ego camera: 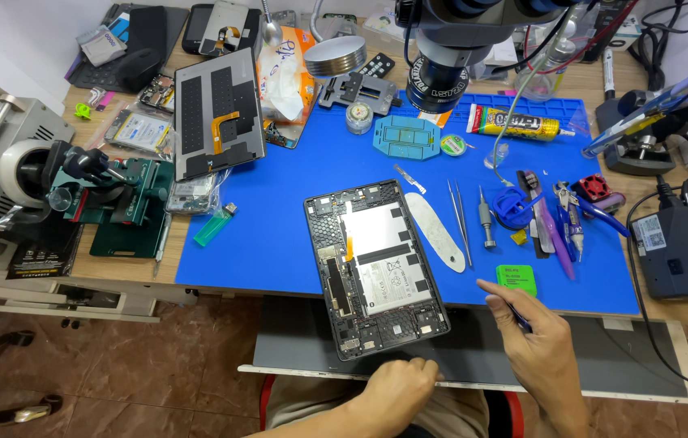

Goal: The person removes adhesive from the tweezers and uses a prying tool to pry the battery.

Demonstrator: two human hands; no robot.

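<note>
While both hands sit at the near edge of the worktop (141, 268), the opened tablet (375, 268) lies back-off on the blue mat (279, 195), its lower end hanging past the mat's edge, just up from the left hand (396, 388) and left of the right hand (534, 337). Left hand: fingers curled together in a loose fist, knuckles up, holding nothing visible, just below the tablet's bottom corner, not touching it. Right hand: fingers pinched on a thin dark tool (520, 319), index finger stretched out toward the tablet's right side, apart from it. Just above the right fingers: small green pad (516, 276) on the mat. Further up from them: white flat pry tool (436, 231), tweezers (459, 219), small screwdriver (486, 219), then a clutter of purple and blue hand tools (559, 219). Well up from the right fingers: yellow glue tube (514, 123), microscope head (441, 65) overhanging the mat. Up-left of the left fingers: green lighter (215, 225) on the mat's left edge, grey back cover (218, 122) with orange flex cable lying past it. Far left: green clamp fixture (117, 203). Far right of the right fingers: dark soldering station box (684, 247).
</note>
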